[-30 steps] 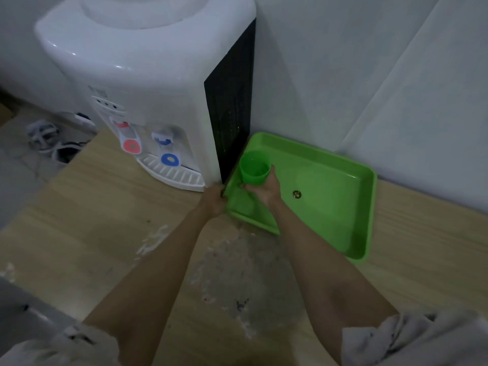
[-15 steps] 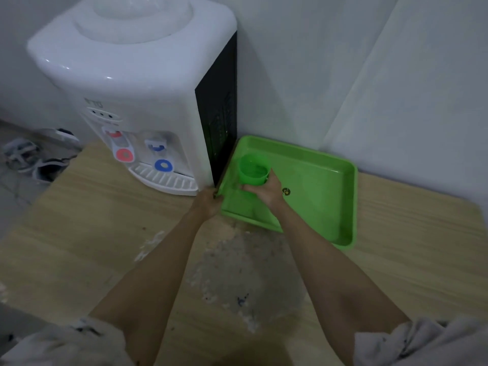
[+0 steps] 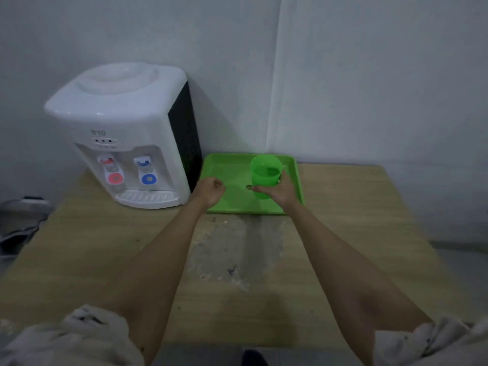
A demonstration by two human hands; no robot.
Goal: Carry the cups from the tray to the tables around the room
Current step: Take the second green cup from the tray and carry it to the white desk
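A translucent green cup (image 3: 264,173) with liquid inside is upright in my right hand (image 3: 282,192), held above the right half of the green tray (image 3: 227,167). The tray lies flat at the back of the wooden table, against the wall. My left hand (image 3: 208,192) hovers over the tray's front left corner, fingers loosely curled and holding nothing. No other cup shows in the tray.
A white water dispenser (image 3: 124,133) with red and blue taps stands left of the tray, touching it. The wooden table (image 3: 356,233) has a worn grey patch in front of the tray. Grey walls close off the back; dark items lie on the floor at left.
My right hand has carried the cup from the tray's left end toward its right side and higher. My left hand has come off the tray's corner. The view has pulled back and straightened.
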